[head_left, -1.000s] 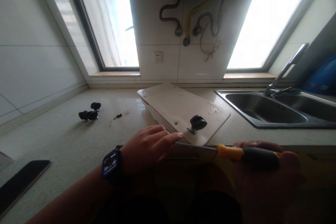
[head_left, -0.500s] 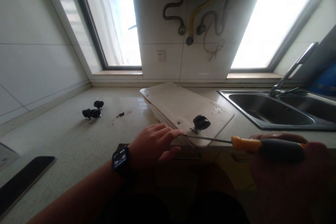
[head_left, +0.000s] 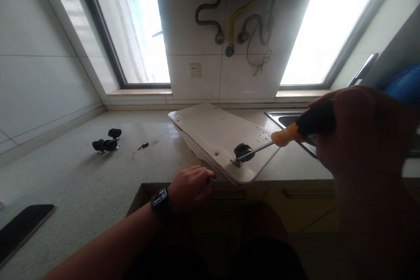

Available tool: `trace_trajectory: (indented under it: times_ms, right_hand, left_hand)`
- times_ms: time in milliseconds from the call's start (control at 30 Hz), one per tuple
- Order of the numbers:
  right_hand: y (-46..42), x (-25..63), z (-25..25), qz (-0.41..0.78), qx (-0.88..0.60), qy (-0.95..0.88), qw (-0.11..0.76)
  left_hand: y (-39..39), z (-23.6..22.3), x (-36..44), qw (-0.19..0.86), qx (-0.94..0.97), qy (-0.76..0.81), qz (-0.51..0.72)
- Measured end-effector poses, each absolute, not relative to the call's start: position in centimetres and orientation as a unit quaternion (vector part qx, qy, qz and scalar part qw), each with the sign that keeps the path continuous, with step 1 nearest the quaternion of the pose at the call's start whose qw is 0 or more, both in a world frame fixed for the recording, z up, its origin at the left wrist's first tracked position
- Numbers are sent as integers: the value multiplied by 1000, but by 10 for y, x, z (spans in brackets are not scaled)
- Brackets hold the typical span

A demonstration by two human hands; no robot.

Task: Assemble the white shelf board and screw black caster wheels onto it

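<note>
My right hand (head_left: 364,140) is wrapped round the dark and yellow handle of a screwdriver (head_left: 285,134). The shaft slants down leftward across a black caster wheel (head_left: 244,152), its tip at the metal mounting plate. That caster stands on a white board-like panel (head_left: 210,127), which has small holes near its corners and lies on the countertop at an angle. Beside the panel's front left edge is my left hand (head_left: 192,187), a watch on its wrist. Its fingers are curled in; anything between them is hidden.
Several loose black casters (head_left: 105,144) lie on the countertop (head_left: 131,127) at left, near some dark debris (head_left: 143,145). A dark flat object (head_left: 24,227) rests at lower left. The sink (head_left: 282,119) is partly behind my right hand. Pipes (head_left: 231,30) hang on the wall.
The screwdriver has risen from the panel's front edge to the caster's mounting plate, its handle now higher. My left hand has drawn back from the edge, fingers curling. The view has shifted slightly.
</note>
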State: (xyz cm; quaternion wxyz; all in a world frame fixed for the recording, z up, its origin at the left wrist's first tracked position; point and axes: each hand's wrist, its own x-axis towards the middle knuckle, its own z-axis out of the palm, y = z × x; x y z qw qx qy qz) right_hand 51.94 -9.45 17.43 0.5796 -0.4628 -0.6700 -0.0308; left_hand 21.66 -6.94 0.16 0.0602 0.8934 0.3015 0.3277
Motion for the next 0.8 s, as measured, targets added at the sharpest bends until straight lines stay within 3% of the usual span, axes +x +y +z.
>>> trace_trajectory:
  times_ms: [100, 467, 800]
  right_hand:
    - [-93, 486, 191, -28, -426, -662, 616]
    - [-70, 452, 206, 25, -425, -751, 505]
    - [-53, 446, 204, 77, -438, -762, 470]
  left_hand:
    - [-69, 0, 219, 78, 889, 294, 343]
    - [-59, 43, 238, 192, 821, 348, 411]
    - [-31, 61, 262, 309, 771, 365, 420]
